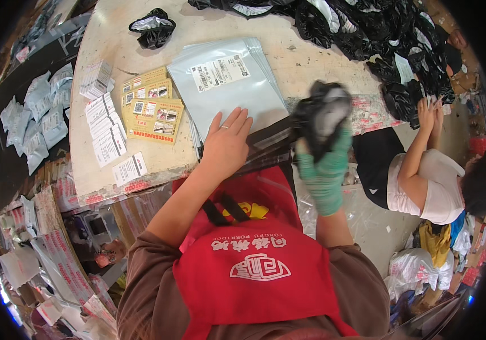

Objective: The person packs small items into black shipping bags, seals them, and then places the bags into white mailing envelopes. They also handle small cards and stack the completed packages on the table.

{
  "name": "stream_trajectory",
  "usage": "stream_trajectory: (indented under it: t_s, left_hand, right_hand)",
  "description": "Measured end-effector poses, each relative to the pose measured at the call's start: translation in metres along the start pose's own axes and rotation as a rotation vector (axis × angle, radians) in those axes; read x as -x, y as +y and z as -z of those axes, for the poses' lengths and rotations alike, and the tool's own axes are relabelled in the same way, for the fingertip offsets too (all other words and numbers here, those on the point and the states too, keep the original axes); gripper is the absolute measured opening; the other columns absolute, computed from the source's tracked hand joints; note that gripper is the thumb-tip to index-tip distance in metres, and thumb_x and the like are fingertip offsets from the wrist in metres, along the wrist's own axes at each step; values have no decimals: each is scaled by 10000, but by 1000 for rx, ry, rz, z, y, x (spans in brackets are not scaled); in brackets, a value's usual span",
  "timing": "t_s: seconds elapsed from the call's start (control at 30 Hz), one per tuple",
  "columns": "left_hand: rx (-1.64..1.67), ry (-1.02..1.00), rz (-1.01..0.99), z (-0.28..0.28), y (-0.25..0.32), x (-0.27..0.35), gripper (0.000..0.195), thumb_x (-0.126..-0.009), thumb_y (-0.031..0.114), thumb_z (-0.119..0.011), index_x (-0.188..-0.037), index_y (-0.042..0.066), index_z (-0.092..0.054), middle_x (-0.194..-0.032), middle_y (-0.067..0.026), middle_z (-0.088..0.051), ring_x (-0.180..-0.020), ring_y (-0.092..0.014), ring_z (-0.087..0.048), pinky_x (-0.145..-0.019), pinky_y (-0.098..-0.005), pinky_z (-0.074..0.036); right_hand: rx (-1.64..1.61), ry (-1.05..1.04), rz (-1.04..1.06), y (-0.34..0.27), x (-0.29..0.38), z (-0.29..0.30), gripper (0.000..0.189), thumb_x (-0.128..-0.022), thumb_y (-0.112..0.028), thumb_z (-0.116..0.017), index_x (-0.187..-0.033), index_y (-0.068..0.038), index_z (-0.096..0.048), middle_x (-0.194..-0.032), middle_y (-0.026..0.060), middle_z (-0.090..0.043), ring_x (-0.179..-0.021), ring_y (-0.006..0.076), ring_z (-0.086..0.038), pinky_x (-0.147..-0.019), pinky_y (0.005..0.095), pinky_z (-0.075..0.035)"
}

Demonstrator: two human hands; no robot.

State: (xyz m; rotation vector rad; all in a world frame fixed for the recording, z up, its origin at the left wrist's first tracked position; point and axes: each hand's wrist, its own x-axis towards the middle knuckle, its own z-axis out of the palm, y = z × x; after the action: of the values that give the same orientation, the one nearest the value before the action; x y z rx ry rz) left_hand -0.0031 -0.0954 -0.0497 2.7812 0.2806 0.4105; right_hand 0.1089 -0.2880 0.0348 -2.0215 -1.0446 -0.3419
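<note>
My bare left hand [229,142] lies flat on a stack of pale grey poly mailers [243,100], fingers slightly apart. The top mailer carries a white printed label [219,73]. My right hand [326,174], in a green knit glove, grips a glossy black crumpled item with a pale lining [330,108]. Motion blurs this item, which is up beside the stack's right corner. The black edges of the mailers [270,138] run between my hands at the table's front. A similar black item [153,27] sits alone beyond the stack.
Yellow printed cards [153,121] and white cards [105,146] are spread left of the mailers on the worn table [111,46]. Black items [362,38] are heaped at the back right. Filled mailers [41,112] lie on a black surface at left. A co-worker [425,182] handles black items at right.
</note>
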Motion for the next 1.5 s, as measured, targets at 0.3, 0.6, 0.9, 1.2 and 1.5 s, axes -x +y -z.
stream_trajectory:
  t_s: [0.3,0.6,0.9,1.2,1.5]
  left_hand:
    - [746,22,590,56,-21,-23,301,-970,62,-533,-1239,51,-669,-1191,-174,-690,-1139,-328,-652,-969,-358,-503]
    - [228,476,87,44,-4,3,357,-872,93,-675,-1223,35,-645,-1223,-157,-668,-1182,-349,-610,-1038,-453,-449]
    - [732,73,569,16,-22,28,201,-977,142,-569,-1007,-57,-578,-698,-178,-666,-565,-257,-676,-531,-360,-514]
    - [1397,-213,780,18,7,69,229,-1037,74,-411,-1176,-53,-541,-884,-166,-693,-656,-192,-705,-542,-274,-540]
    - [1445,-301,807,23,-4,82,225,-1048,74,-390,-1100,-59,-563,-877,-159,-706,-675,-205,-717,-553,-280,-561]
  right_hand:
    - [145,-1023,232,-25,4,-56,706,-830,-85,-591,-1503,-74,-377,-1302,270,-575,-841,408,-687,-699,436,-566]
    - [-677,-684,-149,20,-28,-121,477,-859,-31,-616,-1333,-18,-559,-1219,113,-652,-1060,230,-644,-951,320,-502]
    - [-234,-417,-287,-8,-43,-119,406,-883,-107,-683,-1240,45,-567,-1118,164,-677,-966,260,-665,-845,382,-533]
    - [179,-684,351,50,-38,-171,407,-908,-195,-584,-1272,-12,-584,-1243,187,-610,-1134,327,-572,-992,428,-441]
    - [281,-644,339,4,-11,-185,409,-933,-269,-569,-1266,-39,-620,-1247,203,-621,-1142,377,-584,-1029,505,-420]
